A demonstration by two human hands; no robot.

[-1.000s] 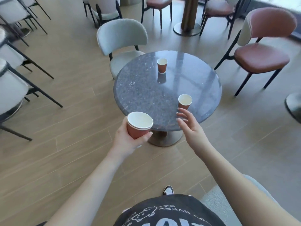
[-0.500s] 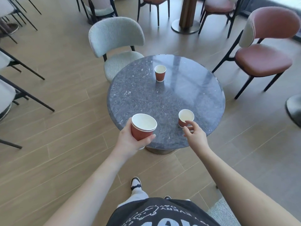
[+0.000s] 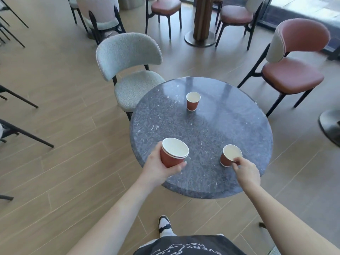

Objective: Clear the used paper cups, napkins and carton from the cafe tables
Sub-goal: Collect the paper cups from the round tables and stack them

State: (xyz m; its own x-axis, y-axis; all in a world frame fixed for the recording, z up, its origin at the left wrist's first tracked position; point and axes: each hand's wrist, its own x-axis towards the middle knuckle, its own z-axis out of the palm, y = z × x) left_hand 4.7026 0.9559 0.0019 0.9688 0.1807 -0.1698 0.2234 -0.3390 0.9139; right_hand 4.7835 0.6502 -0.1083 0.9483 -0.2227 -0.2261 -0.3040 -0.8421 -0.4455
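Note:
My left hand (image 3: 159, 165) holds a stack of red-brown paper cups (image 3: 172, 152) above the near left edge of the round grey stone table (image 3: 206, 129). My right hand (image 3: 245, 172) pinches the rim of a single red-brown cup (image 3: 230, 157), which is tilted toward me near the table's front right. A third cup (image 3: 192, 101) stands upright further back on the table, apart from both hands.
A pale grey chair (image 3: 128, 70) is tucked at the table's far left and a rust-coloured chair (image 3: 292, 65) stands at the far right. More chairs and a pedestal table base (image 3: 201, 36) are behind. A dark round base (image 3: 330, 124) sits on the floor at right.
I have come closer to the table. My right hand went from reaching to gripping the near cup's rim and tilting it. My left hand still carries the cup stack.

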